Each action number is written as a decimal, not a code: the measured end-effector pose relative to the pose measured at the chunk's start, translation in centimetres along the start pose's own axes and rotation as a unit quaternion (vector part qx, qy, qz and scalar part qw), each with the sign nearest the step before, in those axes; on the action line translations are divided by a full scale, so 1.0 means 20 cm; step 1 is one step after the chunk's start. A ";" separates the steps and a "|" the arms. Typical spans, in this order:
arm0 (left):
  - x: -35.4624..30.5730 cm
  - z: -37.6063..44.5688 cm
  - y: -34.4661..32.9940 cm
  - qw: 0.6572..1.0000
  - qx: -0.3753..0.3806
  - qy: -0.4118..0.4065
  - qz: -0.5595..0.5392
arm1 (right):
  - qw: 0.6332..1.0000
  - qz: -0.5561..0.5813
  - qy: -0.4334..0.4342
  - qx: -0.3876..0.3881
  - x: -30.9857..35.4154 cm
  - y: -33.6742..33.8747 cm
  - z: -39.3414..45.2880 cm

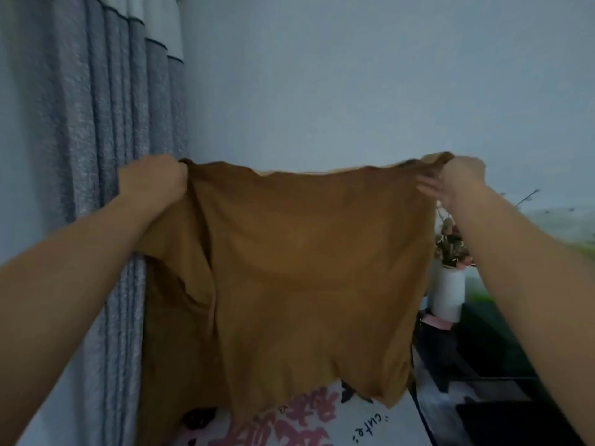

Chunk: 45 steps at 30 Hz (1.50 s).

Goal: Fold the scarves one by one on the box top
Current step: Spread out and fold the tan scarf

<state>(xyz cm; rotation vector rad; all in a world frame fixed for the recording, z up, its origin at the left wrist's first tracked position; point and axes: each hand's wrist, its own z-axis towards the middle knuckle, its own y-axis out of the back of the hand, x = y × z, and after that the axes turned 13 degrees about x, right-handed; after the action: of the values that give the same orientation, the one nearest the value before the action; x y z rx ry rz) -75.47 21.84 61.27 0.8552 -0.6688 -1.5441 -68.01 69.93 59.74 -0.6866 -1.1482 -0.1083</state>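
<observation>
A mustard-brown scarf (306,268) hangs spread out in the air in front of me, its lower edge dangling over the white box top (363,426) printed with pink characters. My left hand (154,181) grips the scarf's upper left corner. My right hand (457,181) pinches the upper right corner, some fingers spread behind the cloth. On the left the scarf falls in a doubled fold. Most of the box top is hidden behind the cloth.
A grey curtain (96,140) hangs at the left against a pale wall. At the right a white vase (447,294) with flowers stands on a dark cabinet (483,349). A dark item (198,420) lies on the box top under the scarf.
</observation>
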 end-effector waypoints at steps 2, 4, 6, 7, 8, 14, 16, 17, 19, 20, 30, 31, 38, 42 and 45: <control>0.01 0.02 0.00 0.999 0.006 0.016 -0.036 | 1.000 -0.007 -0.012 0.002 0.00 -0.02 -0.01; 0.04 0.04 0.00 0.999 -0.005 0.023 -0.038 | 0.999 -0.006 0.029 -0.037 0.02 -0.03 -0.01; 0.05 0.05 0.00 0.997 -0.052 0.032 -0.047 | 0.996 0.001 0.077 -0.046 0.05 -0.05 -0.04; 0.03 0.06 -0.01 0.994 -0.076 0.051 -0.054 | 0.994 -0.009 0.100 -0.052 0.05 -0.07 -0.03; 0.02 0.06 -0.01 0.993 -0.089 0.062 -0.052 | 0.992 -0.031 0.114 -0.052 0.04 -0.08 -0.02; 0.07 0.23 -0.16 0.989 0.083 0.098 -0.068 | 0.988 -0.126 -0.076 0.038 -0.17 -0.13 0.15; 0.06 0.28 -0.27 0.986 0.136 0.077 -0.052 | 0.990 -0.123 -0.073 -0.003 -0.25 -0.15 0.24; 0.07 0.32 -0.34 0.985 0.150 0.065 -0.048 | 0.989 -0.119 -0.085 -0.006 -0.29 -0.16 0.29; 0.06 0.39 -0.46 0.984 0.164 0.056 -0.047 | 0.989 -0.091 -0.118 -0.016 -0.37 -0.19 0.37; 0.05 0.43 -0.51 0.981 0.178 0.056 -0.048 | 0.988 -0.076 -0.132 -0.019 -0.41 -0.19 0.41; -0.07 0.72 -0.43 0.990 0.114 0.041 -0.073 | 0.999 0.022 -0.001 0.025 -0.24 -0.30 0.40; -0.07 0.72 -0.39 0.992 0.093 0.031 -0.073 | 0.999 0.027 0.013 0.033 -0.18 -0.29 0.36; -0.07 0.39 -0.15 0.996 0.007 -0.007 -0.087 | 0.995 0.050 0.066 0.061 0.04 -0.08 0.02; 0.02 -0.02 -0.17 0.991 -0.042 -0.115 -0.058 | 0.994 0.069 0.058 0.066 -0.03 0.13 -0.33; 0.13 -0.37 -0.31 0.992 -0.071 -0.104 -0.012 | 0.997 -0.062 0.039 0.034 -0.24 0.35 -0.64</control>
<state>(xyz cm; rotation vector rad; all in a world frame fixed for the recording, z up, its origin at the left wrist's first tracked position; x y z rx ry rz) -72.99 20.65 51.61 0.6032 -0.6914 -1.6960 -56.88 67.25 49.56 -0.5470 -1.1131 -0.1984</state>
